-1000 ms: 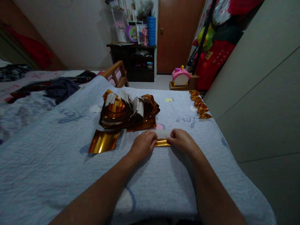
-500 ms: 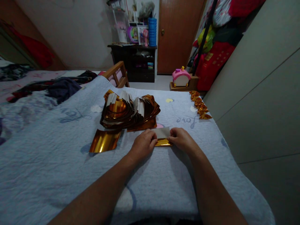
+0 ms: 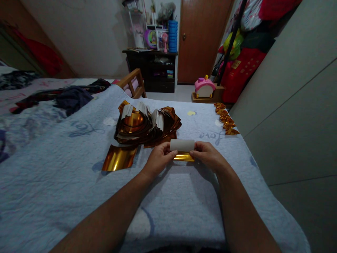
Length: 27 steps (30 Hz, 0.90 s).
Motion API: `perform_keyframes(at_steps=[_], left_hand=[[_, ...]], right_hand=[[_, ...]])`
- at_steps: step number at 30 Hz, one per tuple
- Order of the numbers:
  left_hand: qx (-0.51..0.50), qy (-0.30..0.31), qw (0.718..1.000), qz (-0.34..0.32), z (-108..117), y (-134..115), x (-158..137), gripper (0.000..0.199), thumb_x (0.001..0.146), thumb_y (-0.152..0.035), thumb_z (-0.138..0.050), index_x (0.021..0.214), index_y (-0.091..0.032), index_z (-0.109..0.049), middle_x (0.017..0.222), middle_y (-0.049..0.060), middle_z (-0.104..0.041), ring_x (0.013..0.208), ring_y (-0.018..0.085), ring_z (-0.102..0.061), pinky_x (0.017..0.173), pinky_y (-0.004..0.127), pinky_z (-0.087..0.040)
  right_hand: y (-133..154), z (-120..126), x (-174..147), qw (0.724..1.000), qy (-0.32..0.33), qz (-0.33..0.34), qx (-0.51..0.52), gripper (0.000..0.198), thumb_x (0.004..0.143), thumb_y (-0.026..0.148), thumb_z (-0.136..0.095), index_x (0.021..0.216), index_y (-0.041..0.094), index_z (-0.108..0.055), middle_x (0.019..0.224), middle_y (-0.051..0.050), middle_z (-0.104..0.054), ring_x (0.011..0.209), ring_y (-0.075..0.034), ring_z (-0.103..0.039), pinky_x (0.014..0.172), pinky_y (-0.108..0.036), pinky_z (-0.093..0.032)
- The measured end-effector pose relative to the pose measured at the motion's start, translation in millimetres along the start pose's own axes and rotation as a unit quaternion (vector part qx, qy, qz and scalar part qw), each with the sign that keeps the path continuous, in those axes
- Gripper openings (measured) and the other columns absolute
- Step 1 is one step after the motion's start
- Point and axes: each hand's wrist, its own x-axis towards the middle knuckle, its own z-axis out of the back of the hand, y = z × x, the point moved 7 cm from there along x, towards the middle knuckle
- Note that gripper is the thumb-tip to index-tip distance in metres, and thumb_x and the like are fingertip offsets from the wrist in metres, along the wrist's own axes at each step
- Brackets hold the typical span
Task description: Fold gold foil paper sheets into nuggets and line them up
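A light blue quilted bedspread (image 3: 179, 207) carries the things, and it spreads out on all sides of the grip. Beyond the grip and to its left, there lies on it a thick stack of gold foil papers (image 3: 146, 128), curled, with some whitish backs showing. Directly left of the grip, near to this stack, lies one single gold foil sheet (image 3: 119, 158), slightly bent. Well to the right and beyond the grip, a row of folded gold foil pieces (image 3: 225, 118) rests close to the bedspread's edge.
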Motion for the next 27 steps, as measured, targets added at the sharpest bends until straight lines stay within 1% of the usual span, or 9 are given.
perform_keyframes(at_steps=[3,6,10,14,16,20,24,27], left_hand=[[-0.017,-0.012,1.0,0.0,1.3,-4.1,-2.1,0.026,0.079,-0.03,-0.07,0.098,-0.012,-0.069,0.09,0.007,-0.073,0.079,0.018,-0.066,0.074,0.029,-0.051],[0.0,-0.03,0.999,-0.016,3.0,-6.9,-3.8,0.024,0.079,-0.032,-0.07,0.092,-0.012,-0.071,0.082,0.005,-0.072,0.074,0.016,-0.063,0.07,0.028,-0.05],[0.033,-0.041,0.998,-0.035,3.4,-9.7,-5.4,0.023,0.079,-0.033,-0.069,0.089,-0.013,-0.072,0.079,0.004,-0.07,0.072,0.016,-0.061,0.067,0.027,-0.048],[0.087,-0.064,0.992,-0.06,5.8,-16.4,-8.2,0.021,0.082,-0.034,-0.067,0.081,-0.014,-0.073,0.073,0.003,-0.066,0.068,0.015,-0.059,0.062,0.025,-0.045],[0.097,-0.071,0.99,-0.07,6.2,-19.6,-9.3,0.02,0.082,-0.033,-0.066,0.081,-0.014,-0.073,0.073,0.002,-0.067,0.069,0.015,-0.059,0.063,0.024,-0.045],[0.074,-0.061,0.993,-0.067,4.6,-19.6,-9.1,0.021,0.082,-0.033,-0.066,0.087,-0.014,-0.074,0.08,0.003,-0.07,0.073,0.016,-0.062,0.066,0.025,-0.047],[0.074,-0.062,0.994,-0.053,5.0,-15.3,-8.3,0.024,0.083,-0.036,-0.066,0.085,-0.013,-0.074,0.075,0.003,-0.068,0.069,0.016,-0.061,0.063,0.025,-0.045],[0.082,-0.072,0.993,-0.048,6.9,-14.9,-8.5,0.025,0.083,-0.037,-0.065,0.085,-0.013,-0.074,0.075,0.003,-0.068,0.069,0.016,-0.06,0.064,0.025,-0.045]], right_hand=[[-3.5,-1.3,2.2,1.0,0.012,0.001,0.024,0.019,0.075,0.011,-0.058,0.092,0.014,-0.067,0.083,-0.004,-0.069,0.07,-0.014,-0.059,0.066,-0.024,-0.046],[-4.6,-2.7,3.4,0.999,0.014,-0.003,0.042,0.022,0.076,0.012,-0.058,0.097,0.015,-0.067,0.088,-0.005,-0.07,0.075,-0.016,-0.061,0.071,-0.027,-0.048],[-6.4,-3.8,4.6,0.999,0.012,-0.004,0.048,0.022,0.077,0.013,-0.058,0.097,0.014,-0.066,0.086,-0.005,-0.069,0.073,-0.016,-0.06,0.07,-0.027,-0.049],[-10.8,-3.0,6.2,0.999,0.01,-0.009,0.033,0.023,0.078,0.015,-0.057,0.1,0.015,-0.066,0.087,-0.005,-0.069,0.074,-0.016,-0.06,0.069,-0.027,-0.049],[-12.5,-2.0,6.9,1.0,0.007,-0.012,0.023,0.022,0.079,0.016,-0.057,0.098,0.015,-0.066,0.084,-0.005,-0.067,0.072,-0.015,-0.059,0.068,-0.026,-0.049],[-12.9,-1.2,7.2,0.999,0.005,-0.017,0.039,0.018,0.077,0.017,-0.059,0.094,0.014,-0.065,0.079,-0.003,-0.064,0.068,-0.014,-0.056,0.065,-0.026,-0.047],[-8.9,-1.4,4.5,0.999,0.002,-0.018,0.048,0.017,0.078,0.016,-0.058,0.092,0.014,-0.065,0.075,-0.001,-0.062,0.062,-0.012,-0.053,0.06,-0.023,-0.043],[-3.6,-2.6,2.0,0.998,0.01,-0.003,0.056,0.019,0.077,0.017,-0.059,0.095,0.014,-0.066,0.076,-0.001,-0.063,0.06,-0.011,-0.051,0.057,-0.023,-0.04]])
